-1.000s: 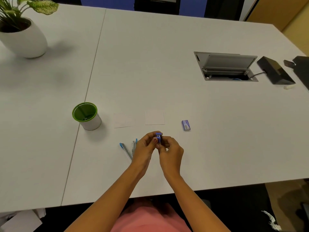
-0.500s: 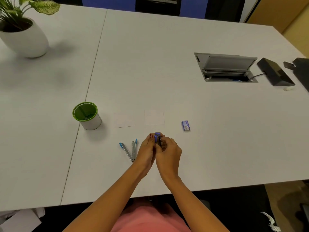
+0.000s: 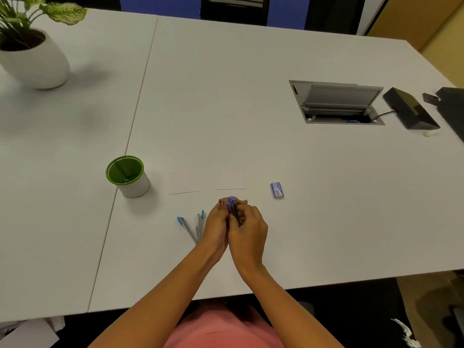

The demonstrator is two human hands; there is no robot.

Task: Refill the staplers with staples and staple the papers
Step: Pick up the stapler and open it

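While my left fingers (image 3: pixel 223 209) and right fingers (image 3: pixel 247 214) curl round it from both sides, the stapler (image 3: pixel 232 205) sits just above the bench (image 3: pixel 251 109), on my side of the two papers (image 3: pixel 230 180). It is small and blue-purple with a dark metal strip, perhaps hinged open. The purple staple box (image 3: pixel 277 190) lies to the right; its print is too small to read.

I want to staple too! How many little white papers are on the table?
2. The left paper lies right of the green cup; the right paper lies between it and the small purple box. Each may hide more sheets underneath.
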